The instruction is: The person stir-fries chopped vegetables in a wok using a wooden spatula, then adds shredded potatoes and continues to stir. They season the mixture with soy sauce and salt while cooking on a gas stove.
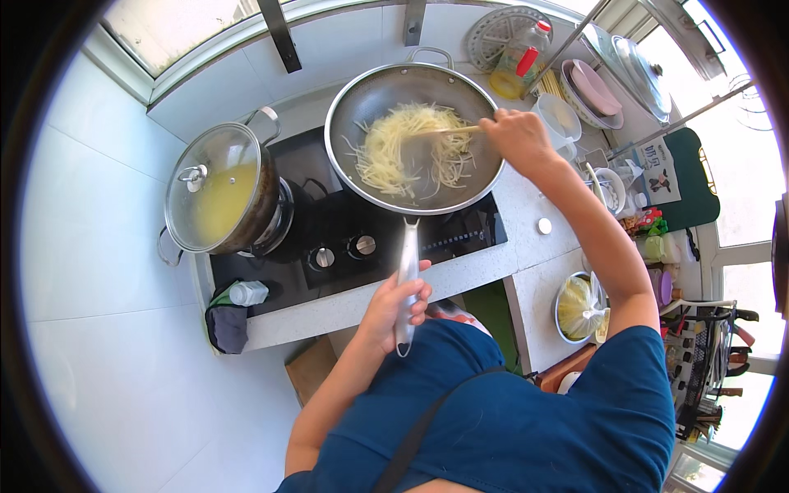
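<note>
My left hand (397, 308) is wrapped around the long metal handle (408, 265) of a wok (363, 92) on the black gas cooktop (277, 289). In my right hand (518, 138) is a slim wooden utensil (453, 130), its far end down among pale shredded strips (385, 157), perhaps potato. It looks blurred, so its exact kind is hard to tell. The strips form a loose ring in the wok, with bare metal showing at the centre.
Left of the wok, a lidded pot (212, 188) of yellow liquid sits on another burner. A small clear jar (248, 293) and dark cloth (227, 323) lie at the cooktop's left corner. An oil bottle (521, 61), plastic containers (556, 117) and a bagged bowl (576, 308) stand rightward.
</note>
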Action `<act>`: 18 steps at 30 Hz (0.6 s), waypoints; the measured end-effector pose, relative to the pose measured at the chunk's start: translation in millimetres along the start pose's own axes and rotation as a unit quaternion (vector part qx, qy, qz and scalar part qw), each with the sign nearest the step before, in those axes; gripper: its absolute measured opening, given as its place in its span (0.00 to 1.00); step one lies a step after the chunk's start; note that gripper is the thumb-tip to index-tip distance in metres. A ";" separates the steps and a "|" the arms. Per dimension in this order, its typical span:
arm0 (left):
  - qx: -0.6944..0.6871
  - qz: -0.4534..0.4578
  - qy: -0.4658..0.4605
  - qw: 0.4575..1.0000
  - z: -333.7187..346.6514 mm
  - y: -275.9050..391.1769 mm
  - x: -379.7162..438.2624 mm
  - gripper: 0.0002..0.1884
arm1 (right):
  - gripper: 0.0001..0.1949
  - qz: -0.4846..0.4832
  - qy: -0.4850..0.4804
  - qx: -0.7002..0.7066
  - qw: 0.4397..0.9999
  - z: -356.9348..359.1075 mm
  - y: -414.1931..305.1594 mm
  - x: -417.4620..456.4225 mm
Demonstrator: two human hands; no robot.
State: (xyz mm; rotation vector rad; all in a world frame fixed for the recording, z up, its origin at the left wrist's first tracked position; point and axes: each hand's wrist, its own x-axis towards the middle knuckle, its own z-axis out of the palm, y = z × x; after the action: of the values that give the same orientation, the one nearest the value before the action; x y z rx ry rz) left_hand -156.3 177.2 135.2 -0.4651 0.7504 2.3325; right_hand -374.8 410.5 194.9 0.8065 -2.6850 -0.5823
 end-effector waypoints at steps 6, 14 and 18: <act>-0.007 0.036 -0.003 0.999 -5.1 -6.8 -5.1 0.24 | 0.10 0.134 -0.198 0.049 0.970 -27.1 47.4 12.9; -0.017 0.054 0.003 0.998 -6.3 -10.3 -10.7 0.24 | 0.12 0.169 -0.092 0.282 0.940 -15.8 -27.8 31.1; -0.017 0.053 -0.003 0.998 -5.1 -9.2 -10.8 0.23 | 0.11 0.086 -0.135 0.247 0.956 -30.6 -55.2 28.9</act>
State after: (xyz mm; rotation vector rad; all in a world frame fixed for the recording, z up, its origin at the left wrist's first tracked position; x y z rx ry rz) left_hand -141.5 174.8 133.0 -0.4423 0.7499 2.4485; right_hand -361.3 342.7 201.1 0.6271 -3.1688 0.0354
